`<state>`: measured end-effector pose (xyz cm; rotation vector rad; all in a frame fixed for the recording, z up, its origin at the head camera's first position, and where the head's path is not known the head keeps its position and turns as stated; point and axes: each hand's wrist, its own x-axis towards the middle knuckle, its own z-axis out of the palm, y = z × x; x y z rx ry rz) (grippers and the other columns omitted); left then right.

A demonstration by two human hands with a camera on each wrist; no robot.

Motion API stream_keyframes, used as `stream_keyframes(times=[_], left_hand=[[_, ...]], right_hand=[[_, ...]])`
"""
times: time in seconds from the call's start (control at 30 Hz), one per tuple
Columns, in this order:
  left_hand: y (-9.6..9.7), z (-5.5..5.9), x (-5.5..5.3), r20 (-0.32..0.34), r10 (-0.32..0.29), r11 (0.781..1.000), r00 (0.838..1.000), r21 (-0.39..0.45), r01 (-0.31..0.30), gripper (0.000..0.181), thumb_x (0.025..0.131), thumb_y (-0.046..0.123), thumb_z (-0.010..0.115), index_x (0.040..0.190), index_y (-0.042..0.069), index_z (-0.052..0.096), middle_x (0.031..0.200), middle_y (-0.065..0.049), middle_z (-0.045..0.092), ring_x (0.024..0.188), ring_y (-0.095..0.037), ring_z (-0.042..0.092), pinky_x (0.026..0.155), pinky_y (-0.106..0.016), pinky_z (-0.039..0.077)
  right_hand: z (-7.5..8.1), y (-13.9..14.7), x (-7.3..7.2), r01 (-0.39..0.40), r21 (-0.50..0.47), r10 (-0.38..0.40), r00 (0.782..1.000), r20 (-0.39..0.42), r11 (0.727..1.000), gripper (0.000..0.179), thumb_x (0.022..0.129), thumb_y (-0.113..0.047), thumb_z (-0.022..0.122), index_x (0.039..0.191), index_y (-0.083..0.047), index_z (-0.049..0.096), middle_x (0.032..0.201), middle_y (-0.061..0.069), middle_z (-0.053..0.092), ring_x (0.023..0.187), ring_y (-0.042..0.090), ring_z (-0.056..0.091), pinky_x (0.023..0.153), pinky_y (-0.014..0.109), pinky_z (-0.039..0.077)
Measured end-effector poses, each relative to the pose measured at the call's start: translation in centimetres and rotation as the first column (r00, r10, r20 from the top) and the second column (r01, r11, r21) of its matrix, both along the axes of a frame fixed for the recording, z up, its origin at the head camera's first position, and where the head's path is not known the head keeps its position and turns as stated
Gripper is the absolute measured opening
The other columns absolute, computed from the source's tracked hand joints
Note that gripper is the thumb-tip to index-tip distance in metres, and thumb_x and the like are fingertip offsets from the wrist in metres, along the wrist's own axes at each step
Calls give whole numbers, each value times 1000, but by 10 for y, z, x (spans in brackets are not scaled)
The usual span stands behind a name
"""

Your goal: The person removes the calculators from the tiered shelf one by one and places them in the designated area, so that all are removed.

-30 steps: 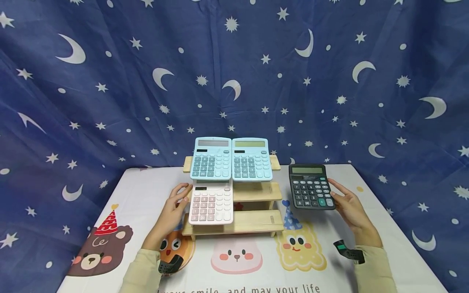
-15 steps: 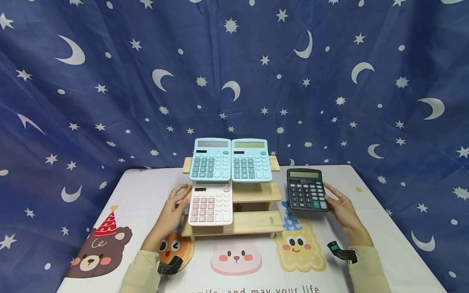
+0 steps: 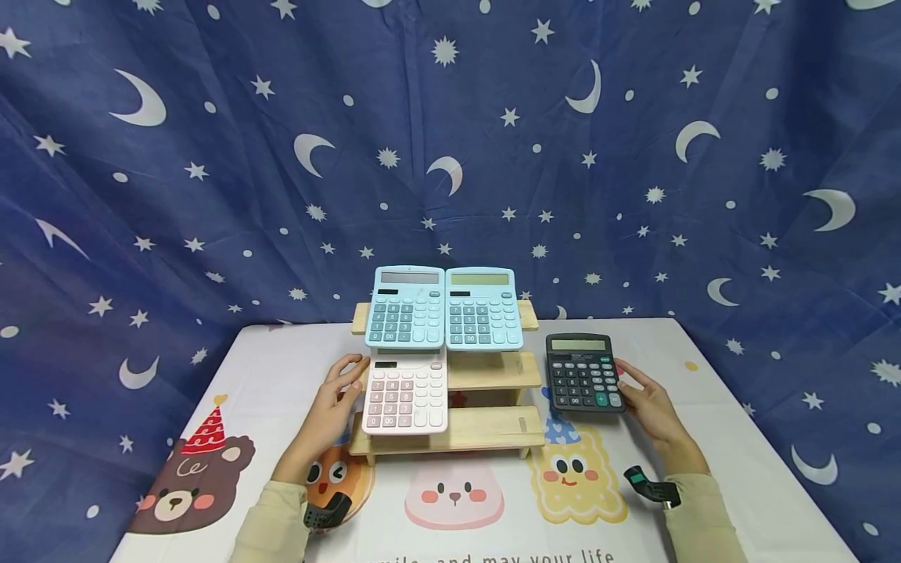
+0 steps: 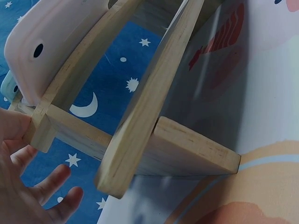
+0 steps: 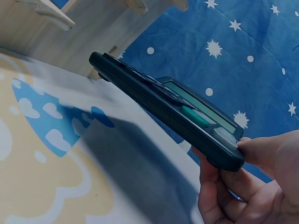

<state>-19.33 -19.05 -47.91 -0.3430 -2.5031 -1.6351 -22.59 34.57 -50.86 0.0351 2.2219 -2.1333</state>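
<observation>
My right hand (image 3: 651, 405) pinches a black calculator (image 3: 583, 374) by its right edge, right of the wooden stepped rack (image 3: 486, 426). In the right wrist view the thumb is on top and fingers are beneath; the calculator (image 5: 163, 109) is tilted above the cloth. My left hand (image 3: 329, 410) touches the rack's left end, its other fingers (image 4: 53, 184) spread loosely in the left wrist view. A pink-and-white calculator (image 3: 406, 391) leans on the middle step's left half. Two light blue calculators (image 3: 404, 306) stand side by side on the top step.
A white tablecloth (image 3: 232, 367) with cartoon prints covers the table. Behind it hangs a dark blue curtain (image 3: 450, 117) with moons and stars. The middle step (image 3: 493, 370) shows bare wood right of the pink calculator. Both wrists wear a black strap mount (image 3: 655, 489).
My right hand has carried the black calculator to the left, closer to the rack, and slightly toward the front edge. The left hand and the rack stay in place.
</observation>
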Motion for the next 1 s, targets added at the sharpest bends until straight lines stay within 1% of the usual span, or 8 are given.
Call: stream_keyframes(times=[0.2, 0.27, 0.37, 0.47, 0.57, 0.63, 0.7, 1.0], left_hand=[[0, 0, 0, 1, -1, 1000, 1000, -3, 1, 44, 108, 11, 42, 150, -4, 44, 161, -19, 30, 153, -44, 22, 113, -66, 33], [0, 1, 1, 2, 0, 1000, 1000, -6, 0, 44, 108, 11, 42, 150, -4, 44, 161, -19, 30, 153, -44, 21, 113, -67, 32], [0, 2, 1, 1, 1, 1000, 1000, -11, -1, 44, 108, 11, 42, 150, -4, 44, 161, -19, 30, 153, -45, 21, 113, -67, 32], [0, 3, 1, 3, 3, 1000, 1000, -9, -3, 44, 108, 11, 42, 149, -4, 44, 161, -19, 30, 153, -44, 21, 113, -66, 33], [0, 2, 0, 3, 3, 1000, 1000, -8, -3, 44, 108, 11, 42, 149, -4, 44, 161, -19, 30, 153, -44, 22, 112, -65, 34], [0, 2, 0, 2, 3, 1000, 1000, -6, -3, 44, 108, 10, 42, 149, -5, 44, 161, -20, 30, 153, -44, 22, 112, -66, 33], [0, 1, 0, 3, 4, 1000, 1000, -5, -4, 44, 108, 10, 41, 149, -5, 44, 161, -20, 30, 153, -44, 22, 113, -66, 33], [0, 1, 0, -8, 1, 1000, 1000, -5, -1, 43, 108, 9, 42, 149, -6, 44, 160, -21, 30, 152, -45, 22, 112, -67, 32]], right_hand=[[-2, -4, -3, 2, 21, -3, 1000, 31, 1000, 60, 108, -15, 48, 160, -1, 23, 109, -27, 66, 93, -9, 67, 80, 14, 55], [-3, -7, -3, 9, 51, -11, 999, 39, 999, 58, 108, -14, 47, 160, -2, 23, 125, -14, 67, 94, -10, 66, 81, 14, 55], [-5, -13, -4, 0, 94, -4, 999, 45, 996, 57, 109, -14, 44, 161, -3, 22, 158, 8, 43, 97, -14, 63, 83, 13, 54], [-6, -17, -5, -5, 112, 0, 999, 50, 994, 57, 109, -14, 43, 161, -3, 21, 165, 22, 25, 98, -15, 62, 85, 12, 53], [-6, -20, -4, 12, 114, -19, 998, 65, 993, 57, 109, -16, 44, 160, -4, 24, 148, 8, 54, 96, -13, 64, 84, 13, 53], [-7, -20, -4, 17, 114, -25, 997, 70, 993, 57, 109, -16, 45, 160, -5, 25, 130, -8, 64, 95, -12, 64, 83, 14, 53], [-7, -20, -4, 17, 106, -25, 997, 71, 994, 56, 109, -16, 45, 160, -6, 26, 118, -19, 64, 95, -11, 65, 83, 14, 54], [-13, -21, -6, 27, 111, -35, 997, 67, 993, 54, 108, -13, 43, 160, -7, 28, 117, -18, 65, 96, -10, 66, 84, 15, 55]])
